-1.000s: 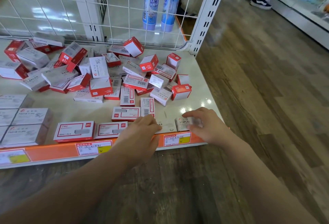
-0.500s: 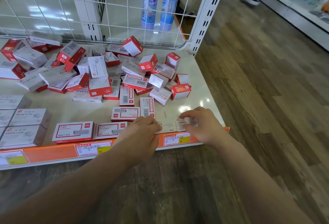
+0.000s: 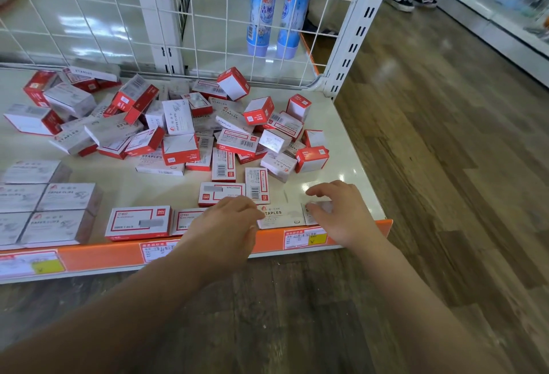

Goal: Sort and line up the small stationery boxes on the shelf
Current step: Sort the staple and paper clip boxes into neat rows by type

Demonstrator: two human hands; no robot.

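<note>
Staples box (image 3: 277, 215) lies flat at the shelf (image 3: 353, 165) front edge near its right corner, between left hand (image 3: 224, 225) and right hand (image 3: 341, 213), whose loosely spread fingers (image 3: 319, 191) seem to square the front row.

Red-and-white boxes (image 3: 237, 145) (orange shelf edge (image 3: 101, 254)) —

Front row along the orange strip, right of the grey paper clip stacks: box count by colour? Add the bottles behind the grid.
Red-framed boxes: 2 (one partly under the left hand)
White STAPLES boxes: 2 (one under the right hand)
Blue bottles: 2
Total: 6
</note>
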